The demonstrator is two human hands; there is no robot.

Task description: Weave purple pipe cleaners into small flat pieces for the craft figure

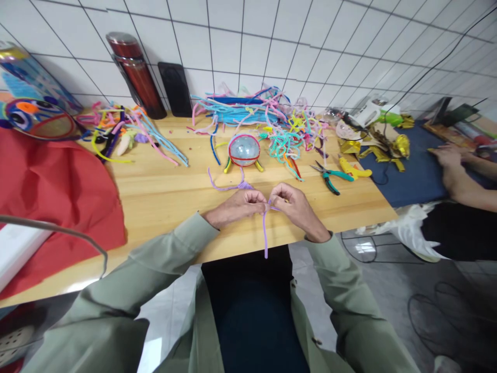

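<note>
Both hands meet over the front of the wooden table, pinching a purple pipe cleaner [265, 235] whose free end hangs down past my fingertips. My left hand [244, 203] has thumb and fingers closed on it. Close beside, my right hand [292, 202] grips it too, with a short piece showing between the hands. Just beyond my left hand lies a bent purple pipe cleaner piece [225, 187] with a bunched part; whether it joins the held one is hidden. Behind that stands a clear ball [244, 151] ringed in red, with yellow and green pipe cleaner legs.
Pipe cleaners [236, 111] are heaped along the wall. Green-handled pliers [332, 176] and a yellow glue gun [354, 168] lie to the right. A red thermos [137, 77] and black phone [175, 89] stand behind. Red cloth [66, 202] covers the left side; another person's hands [450, 160] rest at far right.
</note>
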